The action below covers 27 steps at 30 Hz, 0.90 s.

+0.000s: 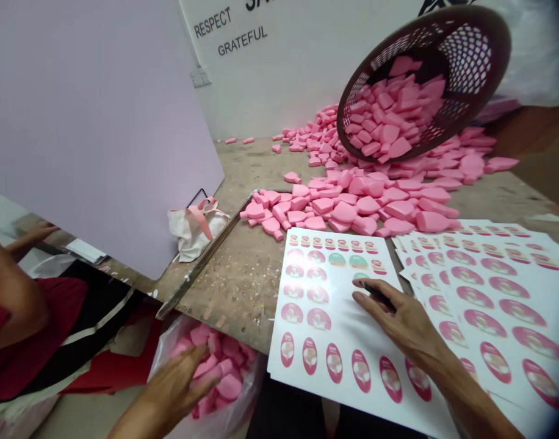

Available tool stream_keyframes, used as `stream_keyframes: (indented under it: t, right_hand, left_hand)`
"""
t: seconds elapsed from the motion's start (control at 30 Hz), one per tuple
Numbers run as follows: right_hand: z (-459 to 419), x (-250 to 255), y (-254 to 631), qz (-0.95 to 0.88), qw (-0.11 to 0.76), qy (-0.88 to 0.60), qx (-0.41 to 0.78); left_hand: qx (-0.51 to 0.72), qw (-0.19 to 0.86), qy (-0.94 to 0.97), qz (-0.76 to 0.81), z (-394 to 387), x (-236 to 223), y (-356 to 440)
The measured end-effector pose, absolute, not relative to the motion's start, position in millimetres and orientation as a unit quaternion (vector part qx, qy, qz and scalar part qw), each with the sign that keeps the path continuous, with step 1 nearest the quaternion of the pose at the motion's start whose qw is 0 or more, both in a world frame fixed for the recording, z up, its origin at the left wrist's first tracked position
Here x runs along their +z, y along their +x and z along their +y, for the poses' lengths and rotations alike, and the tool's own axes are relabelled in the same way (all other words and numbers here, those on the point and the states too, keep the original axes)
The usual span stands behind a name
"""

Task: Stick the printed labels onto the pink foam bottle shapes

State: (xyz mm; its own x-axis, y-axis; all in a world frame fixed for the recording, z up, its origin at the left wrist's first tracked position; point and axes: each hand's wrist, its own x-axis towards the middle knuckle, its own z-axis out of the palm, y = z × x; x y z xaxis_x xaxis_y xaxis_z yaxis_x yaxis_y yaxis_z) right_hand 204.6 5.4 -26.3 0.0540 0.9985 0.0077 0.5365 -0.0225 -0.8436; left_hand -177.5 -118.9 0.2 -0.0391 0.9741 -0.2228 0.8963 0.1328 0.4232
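Observation:
My left hand (181,381) reaches over a clear plastic bag (163,347) of pink bottle-shaped foam pieces (227,387), below the table edge. Its fingers are stretched out and somewhat blurred, with nothing visible held in them. Over a sticker sheet (343,320), my right hand (407,314) grips a slim black pen-like tool (378,296); its exact kind is unclear. The sheet carries pink oval and arched labels, a few green ones, and a bare white area near the fingers. Further sticker sheets (478,292) lie overlapped to the right.
A brown mesh basket (497,36) lies tipped at the back right, its pink pieces spilling across the table (234,274). A tall pale panel (100,122) stands left, near a small white bag (185,235). Another person's arm (18,299) is at far left.

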Motion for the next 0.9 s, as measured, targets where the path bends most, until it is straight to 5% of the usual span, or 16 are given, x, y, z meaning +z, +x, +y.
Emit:
stream_keyframes:
  t: [0.17,0.27,0.43,0.63,0.9]
  right_hand:
    - [5,-25,203,-0.605,0.360,-0.633,0.321]
    - [2,-24,213,-0.596,0.349,-0.652,0.313]
    - [-5,-26,246,-0.564,0.349,-0.684,0.305]
    - [21,-39,268,-0.592,0.344,-0.677,0.269]
    - [82,-54,256,-0.696,0.256,-0.670,0.007]
  left_hand:
    - [0.101,0.048,0.740,0.664,1,1,-136]
    - [0.112,0.023,0.798,0.592,93,-11,-103]
    - [0.133,0.074,0.827,0.542,174,-35,-81]
    - [0.215,0.151,0.763,0.591,159,-31,-73]
    - [0.347,0.421,0.628,0.555,91,-27,26]
